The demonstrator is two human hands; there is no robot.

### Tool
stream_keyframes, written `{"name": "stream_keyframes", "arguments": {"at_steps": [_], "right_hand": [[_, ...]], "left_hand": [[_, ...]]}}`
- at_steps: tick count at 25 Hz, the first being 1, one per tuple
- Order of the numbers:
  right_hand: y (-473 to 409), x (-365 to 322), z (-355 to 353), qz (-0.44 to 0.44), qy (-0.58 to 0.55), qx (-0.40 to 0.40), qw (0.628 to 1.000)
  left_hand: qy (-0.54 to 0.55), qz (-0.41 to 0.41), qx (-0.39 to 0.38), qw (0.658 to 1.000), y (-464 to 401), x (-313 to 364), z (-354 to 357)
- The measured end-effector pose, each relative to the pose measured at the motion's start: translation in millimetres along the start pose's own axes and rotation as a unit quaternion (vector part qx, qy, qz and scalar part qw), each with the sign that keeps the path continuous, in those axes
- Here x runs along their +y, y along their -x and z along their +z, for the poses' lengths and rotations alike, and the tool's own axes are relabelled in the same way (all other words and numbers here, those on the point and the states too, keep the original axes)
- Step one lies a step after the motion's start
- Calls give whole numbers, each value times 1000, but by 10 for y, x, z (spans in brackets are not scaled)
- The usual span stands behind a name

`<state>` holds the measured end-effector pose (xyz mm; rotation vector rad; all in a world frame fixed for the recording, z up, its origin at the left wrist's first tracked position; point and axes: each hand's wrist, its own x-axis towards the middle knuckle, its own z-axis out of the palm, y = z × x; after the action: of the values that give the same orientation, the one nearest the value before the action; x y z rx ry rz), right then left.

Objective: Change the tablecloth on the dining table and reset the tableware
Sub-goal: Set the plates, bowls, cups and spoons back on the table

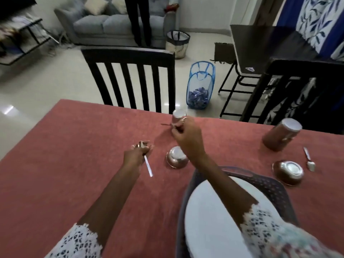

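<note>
The step in hand, as I judge it, is laying cutlery at the far place setting. My right hand (183, 132) pinches a thin utensil (166, 124), fingers curled narrow around it; its tip points left, just above the red tablecloth (74, 155), beside the upturned steel tumbler (178, 117). My left hand (138, 152) grips a spoon (148, 167), fingers closed on it, the handle trailing toward me. Something else may be in that fist; I cannot tell.

To do it well:
1. Lower the utensil flat, parallel to the table edge, left of the tumbler.
2. Keep the wrist clear of the inverted steel bowl (176, 158) directly under the right forearm.
3. Release only once the metal rests on the cloth.

A second setting lies at right: 1 tumbler (282, 134), 1 inverted bowl (287, 171), 1 spoon (310, 162). The white plate (214, 211) sits in a dark perforated basket (268, 183) near me, not yet set out. A dark chair (128, 75) stands at the far edge; a blue mesh hamper (201, 86) stands on the floor beyond.
</note>
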<state>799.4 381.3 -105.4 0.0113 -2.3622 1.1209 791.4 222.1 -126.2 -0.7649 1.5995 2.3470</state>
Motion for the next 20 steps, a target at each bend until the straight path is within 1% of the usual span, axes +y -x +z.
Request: {"name": "stream_keyframes", "arguments": {"at_steps": [1, 3, 6, 9, 10, 11, 12, 13, 14, 17, 20], "right_hand": [[39, -52, 286, -60, 62, -28, 996], [87, -13, 795, -135, 181, -66, 972], [124, 173, 1236, -112, 272, -108, 950], [322, 325, 1468, -82, 305, -188, 930], [372, 310, 1498, -62, 302, -227, 924], [406, 320, 1541, -51, 303, -246, 919], [396, 310, 1562, -36, 297, -255, 919], [380, 311, 1570, -39, 307, -235, 921], [358, 309, 1570, -37, 314, -233, 920], [255, 300, 1612, -5, 309, -264, 914], [234, 240, 1665, 0, 306, -273, 912]], "left_hand": [[3, -8, 6, 1000, -28, -5, -173], [-3, -31, 4, 1000, -58, -47, -460], [3, -51, -10, 999, -111, -115, -788], [12, -63, -17, 998, -151, -154, -1000], [15, -68, -16, 997, -154, -164, -1053], [14, -73, -13, 997, -158, -173, -1099], [11, -76, -11, 997, -166, -175, -1135], [9, -77, -10, 997, -170, -174, -1162], [9, -76, -11, 997, -177, -173, -1180], [5, -69, -13, 998, -167, -169, -1187], [8, -70, -13, 997, -145, -185, -1169]]}}
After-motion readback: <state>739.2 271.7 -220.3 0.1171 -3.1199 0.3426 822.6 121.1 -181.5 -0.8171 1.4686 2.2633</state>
